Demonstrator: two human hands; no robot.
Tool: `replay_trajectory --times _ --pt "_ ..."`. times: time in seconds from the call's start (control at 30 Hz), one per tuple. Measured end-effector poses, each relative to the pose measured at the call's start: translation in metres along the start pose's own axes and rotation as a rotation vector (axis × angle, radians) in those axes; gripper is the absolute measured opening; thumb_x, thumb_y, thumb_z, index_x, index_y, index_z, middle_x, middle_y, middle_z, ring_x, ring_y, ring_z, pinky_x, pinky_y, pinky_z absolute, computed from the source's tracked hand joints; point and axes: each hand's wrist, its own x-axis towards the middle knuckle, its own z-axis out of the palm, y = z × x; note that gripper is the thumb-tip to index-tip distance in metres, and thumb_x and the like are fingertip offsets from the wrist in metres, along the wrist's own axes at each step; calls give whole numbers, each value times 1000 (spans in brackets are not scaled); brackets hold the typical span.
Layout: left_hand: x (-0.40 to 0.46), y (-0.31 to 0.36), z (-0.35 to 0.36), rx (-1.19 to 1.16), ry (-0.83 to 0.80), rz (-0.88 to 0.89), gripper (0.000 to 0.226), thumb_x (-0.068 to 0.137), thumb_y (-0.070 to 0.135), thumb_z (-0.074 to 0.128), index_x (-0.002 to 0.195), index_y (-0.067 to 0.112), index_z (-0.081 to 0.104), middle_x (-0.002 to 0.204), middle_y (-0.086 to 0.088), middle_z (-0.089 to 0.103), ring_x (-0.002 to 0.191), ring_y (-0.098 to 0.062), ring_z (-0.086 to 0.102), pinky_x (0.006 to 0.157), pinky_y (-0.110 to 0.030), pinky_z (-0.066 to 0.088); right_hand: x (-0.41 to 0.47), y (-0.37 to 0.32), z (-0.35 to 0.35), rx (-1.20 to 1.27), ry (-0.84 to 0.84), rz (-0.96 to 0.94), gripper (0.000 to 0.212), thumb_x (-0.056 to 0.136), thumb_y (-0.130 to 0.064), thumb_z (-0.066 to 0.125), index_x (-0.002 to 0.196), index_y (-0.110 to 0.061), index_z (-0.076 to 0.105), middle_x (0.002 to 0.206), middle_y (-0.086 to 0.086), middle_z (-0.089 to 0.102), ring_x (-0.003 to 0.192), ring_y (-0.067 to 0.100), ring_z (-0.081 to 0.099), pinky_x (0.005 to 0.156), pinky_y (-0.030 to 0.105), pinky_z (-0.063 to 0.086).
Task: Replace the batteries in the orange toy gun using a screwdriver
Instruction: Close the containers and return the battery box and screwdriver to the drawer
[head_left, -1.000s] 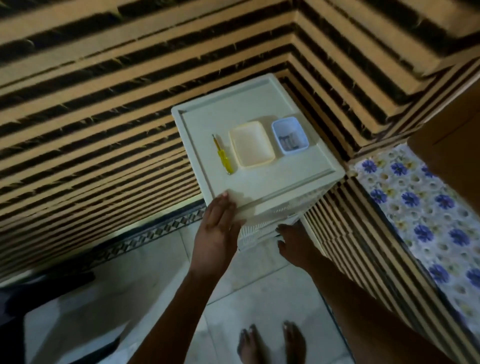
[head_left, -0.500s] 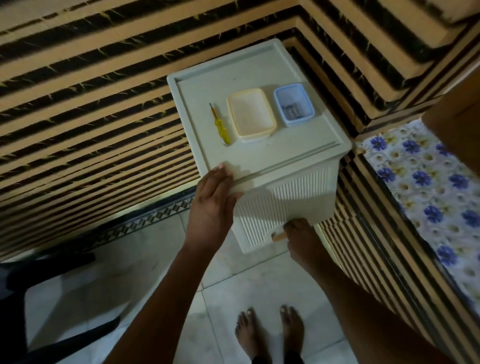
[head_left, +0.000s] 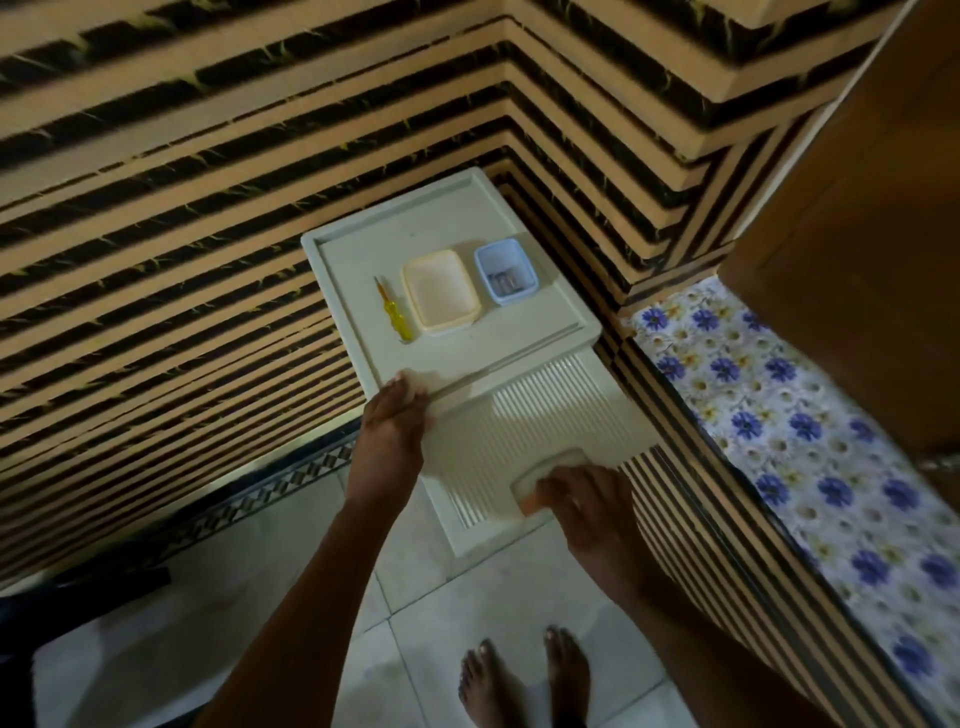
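A white plastic drawer cabinet (head_left: 415, 228) stands in the wall corner. On its top lie a yellow screwdriver (head_left: 392, 312), a cream container (head_left: 440, 291) and a small blue container (head_left: 505, 270) holding small metallic pieces. My left hand (head_left: 392, 431) grips the top's front-left corner, thumb on top. My right hand (head_left: 592, 504) has its fingers hooked into the handle recess (head_left: 550, 462) of the ribbed drawer front (head_left: 545, 410). A bit of orange (head_left: 532, 505) shows in the recess by my fingertips. No toy gun can be made out.
Striped walls close in behind and left of the cabinet. A bed with a blue-flowered sheet (head_left: 779, 441) runs along the right, under a brown wooden panel (head_left: 857, 260). My bare feet (head_left: 524, 680) stand on the pale tiled floor (head_left: 467, 597).
My right hand has settled into the drawer front's handle recess. The left hand stays on the top's corner. The view has shifted, showing more of the ribbed front.
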Motion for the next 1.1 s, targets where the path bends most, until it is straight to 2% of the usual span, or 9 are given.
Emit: replay_trajectory --times 0.07,0.27,0.4,0.57,0.67,0.83,0.9,1.0,1.1 --pt "0 -1 1 7 5 -4 35 98 10 64 133 10 69 154 -17 50 145 -37 44 123 -44 31 24 2 13 3 24 34 15 87 -10 69 96 -18 77 102 4 73 91 27 66 80 41 46" --pt "-1 -3 4 14 19 0 36 98 9 65 133 11 69 156 -15 48 146 -35 42 121 -49 36 82 2 41 68 73 46 2 88 -15 72 90 -14 72 98 6 71 90 28 68 81 40 46" --pt "1 -1 3 31 17 3 37 92 5 70 129 6 71 153 -20 50 145 -38 44 121 -48 35 111 3 51 89 126 38 11 85 -16 77 85 -10 68 96 10 68 89 29 66 80 41 46" --pt "0 -3 2 47 -4 -28 37 97 23 59 131 14 70 155 -13 49 145 -32 43 117 -48 42 112 7 55 142 21 48 13 82 -18 78 89 -11 69 100 7 66 96 29 64 84 43 43" --pt "18 7 -9 42 71 -73 28 101 21 57 124 11 70 132 -13 65 124 -31 58 102 -50 55 112 17 57 169 114 38 24 93 -35 72 92 -12 77 105 9 71 101 30 66 88 44 43" --pt "81 43 -33 135 186 -85 28 99 2 58 126 -3 65 118 -25 68 109 -42 60 95 -50 49 168 38 44 392 251 288 20 98 -17 66 107 1 70 109 18 61 96 29 63 78 41 56" --pt "108 49 -36 146 109 -140 36 100 8 59 134 -2 58 125 -25 64 116 -41 56 96 -46 48 197 45 38 464 180 421 21 99 -13 63 114 1 66 115 19 57 97 26 62 75 34 56" --pt "137 53 -33 193 -10 -175 47 101 18 58 143 2 46 131 -24 58 123 -38 51 96 -46 51 239 54 41 530 -42 696 32 103 -26 59 124 -3 62 128 18 55 114 28 57 81 30 45" --pt "148 60 -28 194 -16 -206 48 99 18 59 142 3 45 128 -23 58 120 -38 56 93 -48 54 264 63 51 689 -137 863 29 102 -28 62 119 -5 66 121 16 64 110 26 62 82 30 48"
